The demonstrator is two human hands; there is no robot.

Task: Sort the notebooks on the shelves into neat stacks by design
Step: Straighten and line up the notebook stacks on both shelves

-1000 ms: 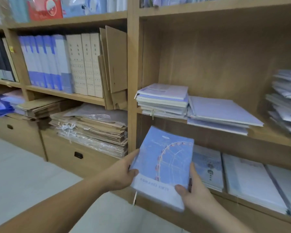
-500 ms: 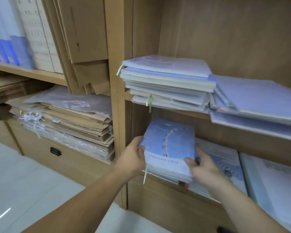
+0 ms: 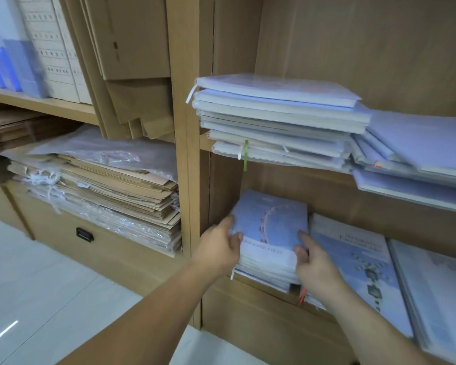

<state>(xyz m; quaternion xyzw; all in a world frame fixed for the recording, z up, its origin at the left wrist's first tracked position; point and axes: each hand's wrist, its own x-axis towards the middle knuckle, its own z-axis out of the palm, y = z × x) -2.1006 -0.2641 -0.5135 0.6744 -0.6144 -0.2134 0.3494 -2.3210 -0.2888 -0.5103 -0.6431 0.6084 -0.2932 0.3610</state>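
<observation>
A blue notebook with a Ferris-wheel cover (image 3: 270, 225) lies on top of a stack of like notebooks (image 3: 266, 270) at the left end of the lower shelf. My left hand (image 3: 217, 248) presses the stack's left side, thumb on the cover edge. My right hand (image 3: 313, 262) holds the stack's right side, fingers on the top cover. Beside it lie a larger pale-blue notebook (image 3: 358, 267) and a white one (image 3: 437, 293). On the shelf above sit a messy pile of wrapped notebooks (image 3: 274, 119) and a slanted pile (image 3: 416, 151).
A wooden upright (image 3: 184, 127) separates this bay from the left one, which holds brown paper bags in plastic (image 3: 103, 185), cardboard sheets (image 3: 132, 48) and upright binders (image 3: 50, 48). A drawer with a black handle (image 3: 84, 234) sits below. Pale floor tiles (image 3: 37, 285) lie at lower left.
The Ferris-wheel notebook went from held in the air in front of the shelves down onto the lower-shelf stack. Both hands now grip the stack's sides, and the view has moved closer.
</observation>
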